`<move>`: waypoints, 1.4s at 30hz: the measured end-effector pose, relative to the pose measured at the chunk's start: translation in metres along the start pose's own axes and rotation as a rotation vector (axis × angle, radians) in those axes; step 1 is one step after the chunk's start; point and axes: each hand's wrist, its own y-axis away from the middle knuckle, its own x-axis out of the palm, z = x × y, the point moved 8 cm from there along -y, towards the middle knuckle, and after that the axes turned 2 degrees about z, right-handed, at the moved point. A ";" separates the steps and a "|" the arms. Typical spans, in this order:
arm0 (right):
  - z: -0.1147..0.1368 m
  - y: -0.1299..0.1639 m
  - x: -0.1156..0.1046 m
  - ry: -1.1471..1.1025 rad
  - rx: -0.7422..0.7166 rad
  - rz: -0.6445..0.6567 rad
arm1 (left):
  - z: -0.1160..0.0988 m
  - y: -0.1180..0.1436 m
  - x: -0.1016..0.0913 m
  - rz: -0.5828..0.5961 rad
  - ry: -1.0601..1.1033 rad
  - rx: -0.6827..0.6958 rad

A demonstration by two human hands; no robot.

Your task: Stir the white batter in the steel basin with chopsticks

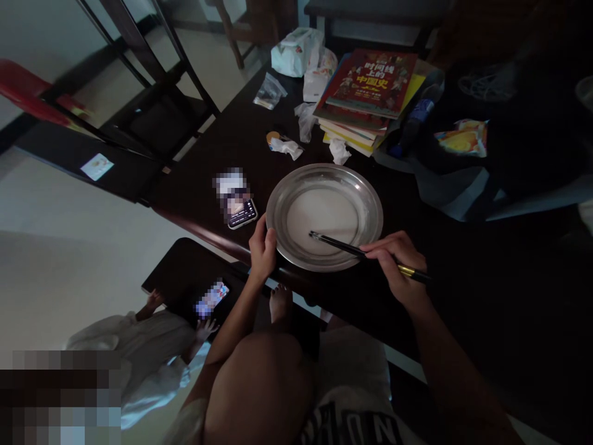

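round steel plate [324, 216], black chopsticks [343, 246] inside

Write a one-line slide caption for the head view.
Left hand steadies a metal plate on a dark table while the right hand holds chopsticks over it.

Your left hand [262, 249] and right hand [393, 259] bare, forearms unsleeved, your shorts [356, 395] pale with dark block lettering, knee bare

Left hand [262, 247] curled in a loose grip, right hand [396, 262] fingers pinched, both forearms extended forward
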 end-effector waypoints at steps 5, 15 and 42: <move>0.001 -0.001 0.003 0.041 -0.002 0.026 | 0.002 0.000 0.000 -0.011 0.005 0.000; 0.006 -0.003 0.003 0.050 -0.028 0.033 | 0.000 0.000 -0.001 -0.011 0.003 0.003; 0.004 -0.001 0.001 0.037 -0.015 0.001 | 0.000 0.000 0.001 0.004 0.016 -0.011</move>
